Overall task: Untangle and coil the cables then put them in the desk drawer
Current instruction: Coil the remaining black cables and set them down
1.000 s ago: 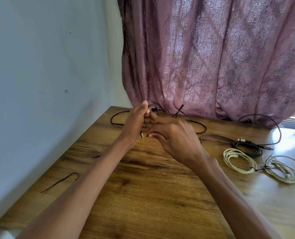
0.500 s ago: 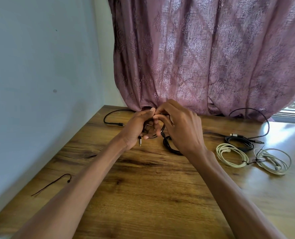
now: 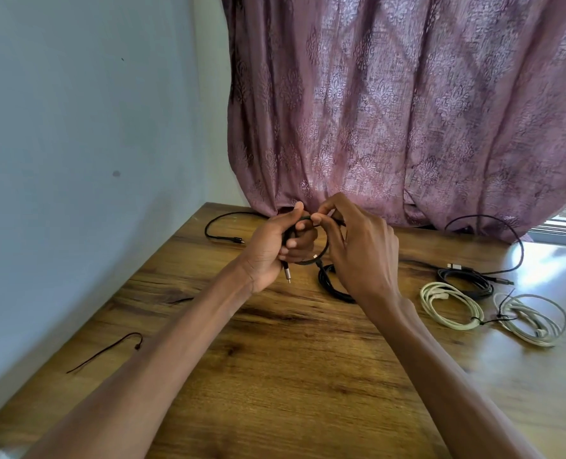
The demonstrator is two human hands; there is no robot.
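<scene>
The fingers (image 3: 299, 241) of the left hand (image 3: 268, 250) are curled round a small loop of black cable (image 3: 323, 256), thumb laid along its top, while the right hand (image 3: 361, 250) pinches the same loop between thumb and forefinger, its other fingers loosely bent; both hands hover above the middle of the desk (image 3: 275, 376) toward its far edge, and the cable's metal plug (image 3: 287, 273) hangs down below the left palm; a patterned mauve curtain (image 3: 407, 111) falls to the far edge, with a pale wall (image 3: 76, 144) along the left edge; more of the black cable lies bunched on the desk (image 3: 331, 286) just under the right hand; near the right edge lie two coiled white cables (image 3: 450, 306) (image 3: 533, 318) side by side, with a coiled black cable (image 3: 467, 281) just behind them; a loose black lead (image 3: 222, 231) curves near the far left corner; a thin dark cord (image 3: 109, 351) lies by the left edge.
</scene>
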